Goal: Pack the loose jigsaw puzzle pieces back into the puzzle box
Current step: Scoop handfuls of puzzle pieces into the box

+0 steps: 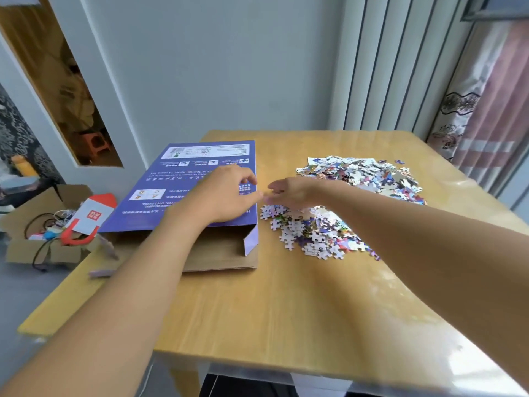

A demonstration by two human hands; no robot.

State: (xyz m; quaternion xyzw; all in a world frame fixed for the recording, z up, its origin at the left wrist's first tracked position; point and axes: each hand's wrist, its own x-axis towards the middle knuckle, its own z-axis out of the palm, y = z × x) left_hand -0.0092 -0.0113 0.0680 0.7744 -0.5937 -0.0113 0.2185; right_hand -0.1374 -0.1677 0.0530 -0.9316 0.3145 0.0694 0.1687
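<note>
The flat purple puzzle box (177, 179) lies on the left part of the wooden table (286, 296), its near end open with a brown flap folded out. My left hand (223, 196) lies on the box top, fingers and thumb curled at its right edge. Just to the right, my right hand (292, 191) hovers low over the near pile of loose puzzle pieces (312, 233), fingers stretched toward the box and blurred. A larger pile of pieces (363, 176) lies farther back on a white sheet. The fingertips of both hands nearly meet.
On the floor to the left stands an open cardboard box (43, 224) with cables and a red and white paper bag (91, 216). A wall stands behind the table and a curtain (486, 110) hangs at the right. One stray piece (399, 161) lies beyond the far pile.
</note>
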